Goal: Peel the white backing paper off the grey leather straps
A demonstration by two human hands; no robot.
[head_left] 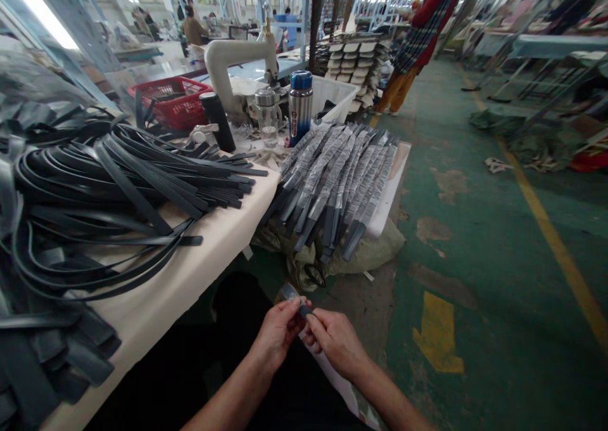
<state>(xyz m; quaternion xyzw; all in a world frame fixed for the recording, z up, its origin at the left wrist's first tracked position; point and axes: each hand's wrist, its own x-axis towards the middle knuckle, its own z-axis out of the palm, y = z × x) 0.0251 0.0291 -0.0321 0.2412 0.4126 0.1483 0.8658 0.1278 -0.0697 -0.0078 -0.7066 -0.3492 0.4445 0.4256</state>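
Note:
Low in the middle of the head view, my left hand (280, 326) and my right hand (335, 342) meet over my lap. Both pinch a short visible stretch of a dark grey strap (303, 310). Clear plastic film (287, 291) shows around its far end, just beyond my left fingers. Most of the strap is hidden by my fingers. Ahead lies a pile of plastic-wrapped straps (332, 184), their dark ends toward me. To the left, a large heap of bare dark straps (118, 171) spreads over a cream-covered table (180, 279).
Behind the straps stand a blue and silver bottle (301, 109), a glass jar (268, 120), a black flask (218, 122), a red basket (175, 101) and a pale machine arm (228, 57). A person (418, 38) stands at the back right beside the green floor (475, 228).

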